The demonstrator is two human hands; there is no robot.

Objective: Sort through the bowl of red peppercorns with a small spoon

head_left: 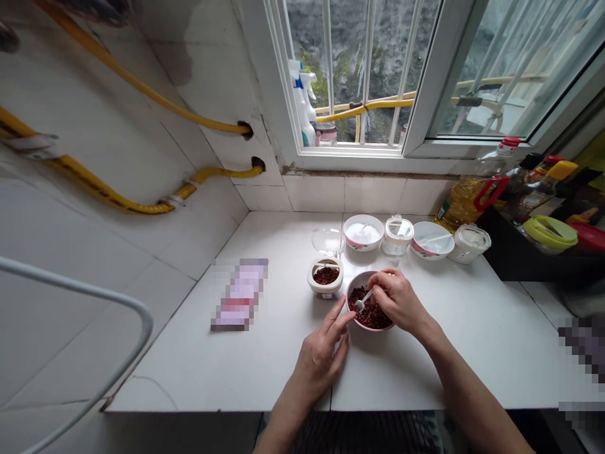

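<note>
Right now, the right hand (397, 299) has its grip closed, thumb and fingers pinching the handle of a small white spoon (363, 302), whose head rests against the dark red bits (375, 316) in a bowl (373, 329). The bowl stands upright near the middle of the tabletop (283, 366). At its left side, the left hand (324, 353) has a loose, open grip: the fingers are stretched out to the bowl's rim and close around nothing.

Just beside the bowl, to its far left, a jar (326, 292) stands with its clear lid (328, 241) raised and similar dark red bits inside. Farther back, from left to right, come a flowered bowl (363, 244) of white grains, a small clear-lidded pot (398, 236), another patterned bowl (432, 249) with a pale spoon (437, 238) in it, and a second pot (469, 244). An oil bottle (463, 200) stands at the far right, behind a black rack (503, 255). Well apart on the left lies a blurred, pinkish flat thing (240, 295).
</note>
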